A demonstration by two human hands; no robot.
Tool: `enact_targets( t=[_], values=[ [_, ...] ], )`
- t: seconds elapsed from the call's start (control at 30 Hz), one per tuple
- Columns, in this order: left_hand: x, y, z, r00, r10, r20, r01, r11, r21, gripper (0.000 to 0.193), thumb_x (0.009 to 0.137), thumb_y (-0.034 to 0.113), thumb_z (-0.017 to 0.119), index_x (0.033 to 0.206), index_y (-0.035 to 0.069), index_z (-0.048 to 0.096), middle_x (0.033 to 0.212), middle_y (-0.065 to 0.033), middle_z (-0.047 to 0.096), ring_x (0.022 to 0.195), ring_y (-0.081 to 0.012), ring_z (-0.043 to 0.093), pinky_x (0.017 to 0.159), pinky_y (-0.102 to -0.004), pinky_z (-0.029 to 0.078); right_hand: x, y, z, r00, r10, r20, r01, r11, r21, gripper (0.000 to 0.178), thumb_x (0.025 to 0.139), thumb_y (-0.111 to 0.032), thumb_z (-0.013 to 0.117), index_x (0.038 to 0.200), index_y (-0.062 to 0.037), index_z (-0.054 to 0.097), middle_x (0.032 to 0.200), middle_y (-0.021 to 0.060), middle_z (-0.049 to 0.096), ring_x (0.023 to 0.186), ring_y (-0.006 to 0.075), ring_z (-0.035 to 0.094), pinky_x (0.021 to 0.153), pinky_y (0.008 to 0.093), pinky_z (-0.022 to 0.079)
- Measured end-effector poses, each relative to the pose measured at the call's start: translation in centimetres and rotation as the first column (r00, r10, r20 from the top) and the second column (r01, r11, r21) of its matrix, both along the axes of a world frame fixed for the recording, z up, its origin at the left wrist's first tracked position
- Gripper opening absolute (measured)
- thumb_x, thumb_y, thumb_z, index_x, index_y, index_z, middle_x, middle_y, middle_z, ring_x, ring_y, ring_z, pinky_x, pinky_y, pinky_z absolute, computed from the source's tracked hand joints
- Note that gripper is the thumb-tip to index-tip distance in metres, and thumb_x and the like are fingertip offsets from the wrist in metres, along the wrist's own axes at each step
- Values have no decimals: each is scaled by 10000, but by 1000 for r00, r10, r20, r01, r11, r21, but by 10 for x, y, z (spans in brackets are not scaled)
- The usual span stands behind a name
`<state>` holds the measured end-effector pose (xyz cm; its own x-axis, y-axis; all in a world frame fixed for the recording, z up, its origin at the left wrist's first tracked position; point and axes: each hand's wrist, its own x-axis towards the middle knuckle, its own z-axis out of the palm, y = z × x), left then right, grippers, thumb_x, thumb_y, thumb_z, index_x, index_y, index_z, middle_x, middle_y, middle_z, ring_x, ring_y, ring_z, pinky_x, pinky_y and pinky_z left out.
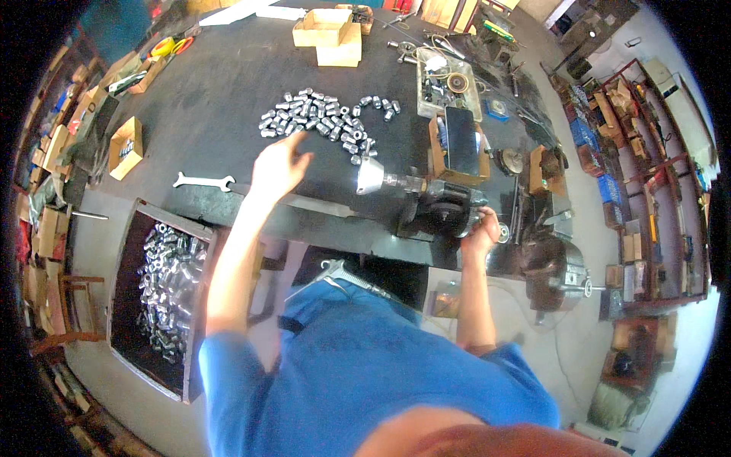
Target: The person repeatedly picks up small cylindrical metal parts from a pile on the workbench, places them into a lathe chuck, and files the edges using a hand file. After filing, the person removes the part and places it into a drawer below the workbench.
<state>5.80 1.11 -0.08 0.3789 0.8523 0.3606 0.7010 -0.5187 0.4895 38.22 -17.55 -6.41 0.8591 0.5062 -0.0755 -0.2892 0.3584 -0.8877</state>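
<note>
Left of the motor-driven tool (434,202), a crate of metal sleeves (161,286) sits below the table (205,99). The left hand (278,164), grip open and empty, hovers near the loose sleeves (324,118). The right hand (481,232) clasps the tool's rear.

A workshop is seen in even daylight, brightest at the right. Glare is thrown off the metal cone (370,176). The left hand (278,164) is blurred by motion. Straight edges are bent, and corners blacked out, by fisheye distortion.
</note>
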Motion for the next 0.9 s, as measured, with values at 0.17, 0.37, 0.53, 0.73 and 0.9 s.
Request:
enact_targets(
  t=[0.17,0.37,0.53,0.73,0.9],
  values=[
    [39,71,-56,961,-10,-277,22,999,40,415,682,208,598,1076,112,510,882,-147,590,821,-294,581,722,-373,463,3,-1,-9,997,76,26,-77,997,29,107,733,-54,418,757,-31,519,592,-4,442,433,51,314,372,173,230],
    [51,63,-54,921,-33,-388,28,999,-17,242,706,201,557,912,85,509,801,-148,590,730,-302,591,641,-405,466,-4,-12,-5,999,33,-2,-32,997,75,104,763,-53,410,754,-23,510,596,-3,438,457,49,333,374,179,236],
    [31,50,-62,992,18,-127,-18,1000,2,179,734,146,546,865,28,518,776,-156,603,682,-284,598,605,-369,473,-5,-11,-2,997,79,-6,-79,996,52,109,777,-111,436,780,-45,523,600,-19,437,473,37,330,386,162,207],
    [-4,-25,-9,429,128,894,664,626,-408,172,765,44,554,926,-13,537,779,-127,595,683,-235,591,666,-361,477,-5,-11,-5,999,25,-43,-21,996,91,115,788,-99,434,774,-16,512,595,2,446,436,56,308,378,184,229],
    [-15,-67,9,189,150,970,744,624,-241,205,766,58,556,959,-8,546,845,-183,577,721,-276,592,803,-420,438,-2,-17,-7,999,49,-20,-47,996,74,121,790,-90,442,801,3,520,592,10,437,456,57,321,395,191,242]
  ],
)
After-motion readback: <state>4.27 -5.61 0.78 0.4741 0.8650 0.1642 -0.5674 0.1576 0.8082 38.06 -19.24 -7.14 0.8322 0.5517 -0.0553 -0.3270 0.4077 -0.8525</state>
